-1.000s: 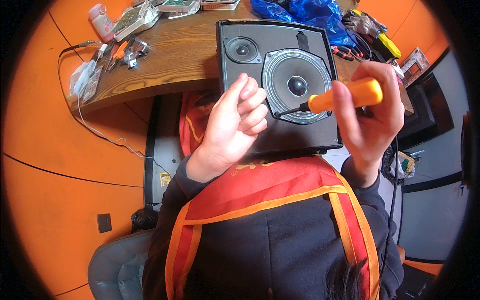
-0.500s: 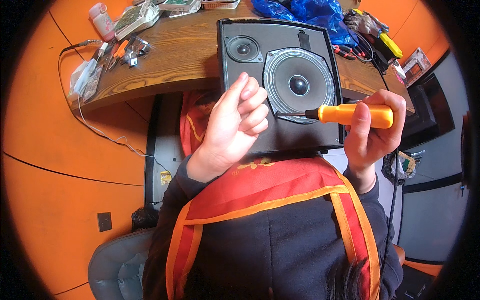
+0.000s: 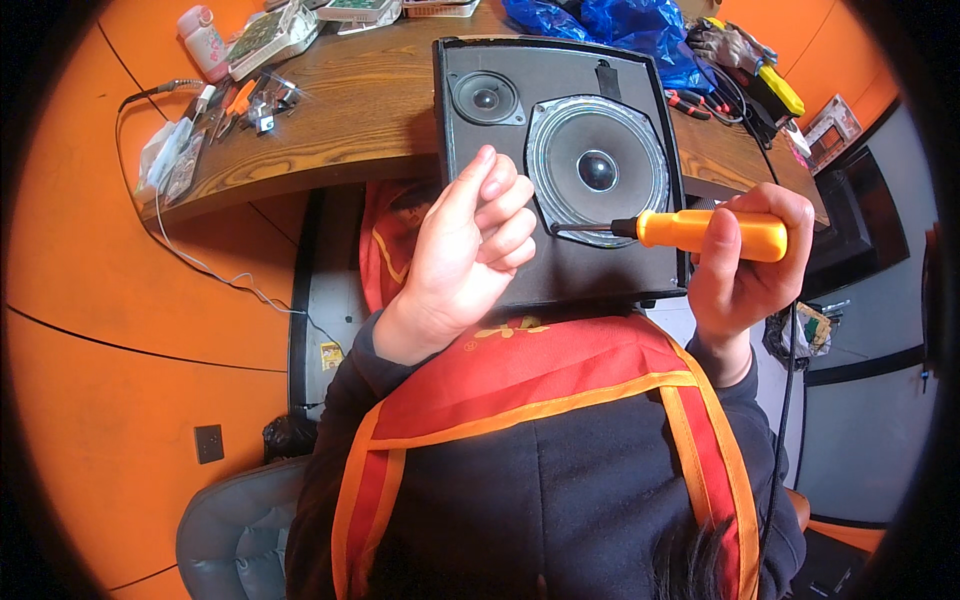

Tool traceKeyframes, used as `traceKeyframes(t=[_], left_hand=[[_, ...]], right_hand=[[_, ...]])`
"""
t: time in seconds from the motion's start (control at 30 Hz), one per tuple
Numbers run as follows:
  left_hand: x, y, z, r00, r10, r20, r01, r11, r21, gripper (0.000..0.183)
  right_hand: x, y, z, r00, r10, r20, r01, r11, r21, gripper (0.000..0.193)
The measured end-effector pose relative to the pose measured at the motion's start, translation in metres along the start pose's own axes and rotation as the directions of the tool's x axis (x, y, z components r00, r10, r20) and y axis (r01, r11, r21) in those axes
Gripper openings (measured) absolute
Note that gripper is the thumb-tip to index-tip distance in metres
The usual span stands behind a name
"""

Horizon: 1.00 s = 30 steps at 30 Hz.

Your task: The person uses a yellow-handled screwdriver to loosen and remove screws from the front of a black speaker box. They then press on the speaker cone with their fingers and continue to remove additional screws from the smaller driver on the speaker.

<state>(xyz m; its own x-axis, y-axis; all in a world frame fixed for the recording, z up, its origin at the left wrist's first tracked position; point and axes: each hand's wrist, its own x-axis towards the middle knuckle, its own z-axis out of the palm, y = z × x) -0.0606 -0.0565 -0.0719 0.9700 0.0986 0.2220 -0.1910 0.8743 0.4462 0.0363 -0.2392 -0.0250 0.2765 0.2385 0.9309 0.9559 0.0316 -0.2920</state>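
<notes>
Loudspeaker cabinet (image 3: 600,272) at near edge of wooden surface (image 3: 340,115); grip of right hand (image 3: 752,285) closed round yellow screwdriver (image 3: 690,230), handle lower than one second ago, tip still at lower-left corner of woofer (image 3: 597,171), suggesting corner unfinished; left hand (image 3: 460,245) clenched, any contents hidden

We record one fisheye head view, facing steeply down at close range: speaker cabinet (image 3: 600,275) upper centre, wearer's torso (image 3: 480,490) lower centre, desk (image 3: 355,110) across top.
</notes>
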Motion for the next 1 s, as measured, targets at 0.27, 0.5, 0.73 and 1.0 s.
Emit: traceKeyframes(t=[0.27,0.5,0.73,1.0], left_hand=[[0.0,0.0,-0.002,1.0,-0.013,0.0,0.013,1.0,-0.01,0.031],[0.001,-0.001,0.001,0.999,-0.005,-0.033,0.006,1.0,0.013,0.032],[0.002,-0.002,0.004,0.997,-0.011,-0.073,0.011,1.0,0.002,0.033],[0.001,-0.002,0.0,1.0,-0.01,-0.016,0.01,1.0,-0.016,0.032]], right_hand=[[0.045,-0.03,-0.015,0.845,-0.288,0.451,0.423,0.875,-0.234,0.037],[0.077,-0.055,-0.023,0.545,-0.123,0.83,0.424,0.894,-0.146,0.031],[0.114,-0.052,-0.023,0.173,-0.077,0.982,0.438,0.899,-0.006,0.035],[0.128,-0.062,-0.014,0.007,-0.023,1.0,0.687,0.727,0.013,0.032]])
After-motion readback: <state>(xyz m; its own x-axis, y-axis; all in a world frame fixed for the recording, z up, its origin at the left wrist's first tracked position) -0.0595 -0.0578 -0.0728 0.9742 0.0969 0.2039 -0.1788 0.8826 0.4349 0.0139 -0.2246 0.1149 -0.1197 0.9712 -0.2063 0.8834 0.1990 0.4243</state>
